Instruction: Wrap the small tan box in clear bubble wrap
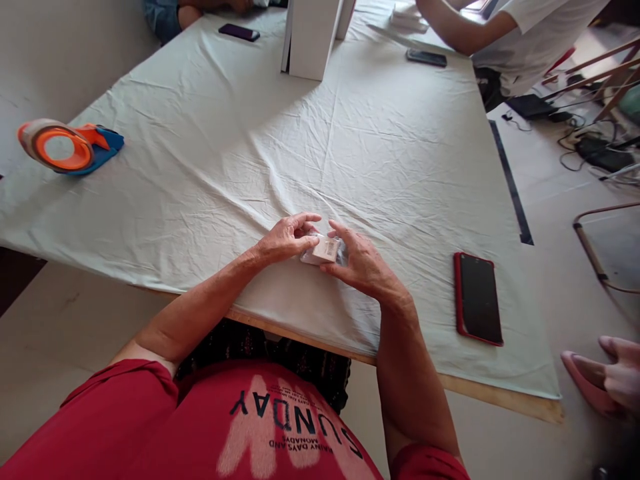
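A small clear plastic packet with a white barcode label (326,249) is between my two hands, close to the table's near edge. My left hand (287,239) grips its left side, the thumb pressed on top and the fingers curled behind. Around the right side curves my right hand (364,261), its thumb at the lower corner and its fingers bent over the far side. What lies inside the packet is too small to make out.
A cloth-covered table (200,173) spreads ahead. An orange and blue tape dispenser (73,148) stands at the left, and a red-cased phone (479,299) lies at the right. Farther back are a tall white box (313,40), two dark phones and two other people.
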`<state>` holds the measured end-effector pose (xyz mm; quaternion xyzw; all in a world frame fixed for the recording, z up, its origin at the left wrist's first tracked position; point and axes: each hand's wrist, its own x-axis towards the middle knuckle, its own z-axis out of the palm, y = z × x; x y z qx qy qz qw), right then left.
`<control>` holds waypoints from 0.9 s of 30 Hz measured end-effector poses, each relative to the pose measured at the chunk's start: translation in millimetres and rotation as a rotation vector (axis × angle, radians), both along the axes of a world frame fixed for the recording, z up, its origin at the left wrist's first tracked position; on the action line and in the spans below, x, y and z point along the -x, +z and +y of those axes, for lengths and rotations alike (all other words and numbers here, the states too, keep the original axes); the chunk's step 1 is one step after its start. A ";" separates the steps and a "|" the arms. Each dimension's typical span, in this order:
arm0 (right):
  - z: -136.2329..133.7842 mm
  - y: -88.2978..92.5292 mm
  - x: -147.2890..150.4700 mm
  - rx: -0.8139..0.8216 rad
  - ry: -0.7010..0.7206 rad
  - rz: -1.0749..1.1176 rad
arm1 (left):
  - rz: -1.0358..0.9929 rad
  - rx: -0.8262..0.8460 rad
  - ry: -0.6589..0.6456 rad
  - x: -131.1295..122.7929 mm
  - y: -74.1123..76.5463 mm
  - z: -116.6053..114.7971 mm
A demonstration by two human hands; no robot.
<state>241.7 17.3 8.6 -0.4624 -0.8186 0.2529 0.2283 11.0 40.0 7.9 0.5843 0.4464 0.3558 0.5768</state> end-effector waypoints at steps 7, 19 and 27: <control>0.3 -1.3 7.5 -0.061 -0.070 0.039 | 0.019 -0.083 0.034 -1.9 -0.2 -1.1; 6.2 21.5 -16.6 -0.025 -0.288 0.297 | -0.114 -0.017 0.278 3.1 0.2 7.9; 3.0 20.0 4.0 -0.059 -0.214 0.318 | -0.112 0.060 0.285 3.6 -1.3 8.7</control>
